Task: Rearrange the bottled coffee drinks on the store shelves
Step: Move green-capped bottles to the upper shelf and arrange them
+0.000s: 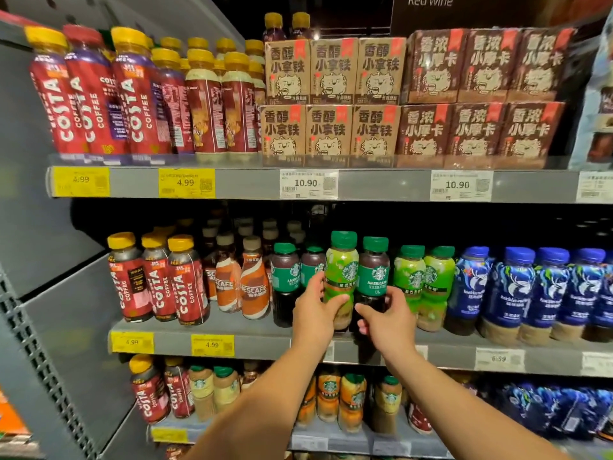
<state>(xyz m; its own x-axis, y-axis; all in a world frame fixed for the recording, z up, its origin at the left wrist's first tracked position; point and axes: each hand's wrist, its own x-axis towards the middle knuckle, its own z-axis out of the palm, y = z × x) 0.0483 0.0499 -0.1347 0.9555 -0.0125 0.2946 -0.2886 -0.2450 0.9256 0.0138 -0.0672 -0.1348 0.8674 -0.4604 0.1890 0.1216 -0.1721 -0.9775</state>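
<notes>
From the head view, the left grip (315, 310), a bare hand, has fingers and thumb curled round the lower half of a light green Starbucks bottle (341, 273). Just beside it, the right grip (386, 315) wraps the base of a dark Americano bottle (374, 272). Both bottles stand upright, side by side, at the front of the middle shelf (252, 341); whether they rest on it cannot be told. To their left stand dark green-capped bottles (284, 280), Nescafé bottles (253, 287) and red Costa bottles (159, 283). To their right stand more light green bottles (428, 280), then blue bottles (517, 287).
</notes>
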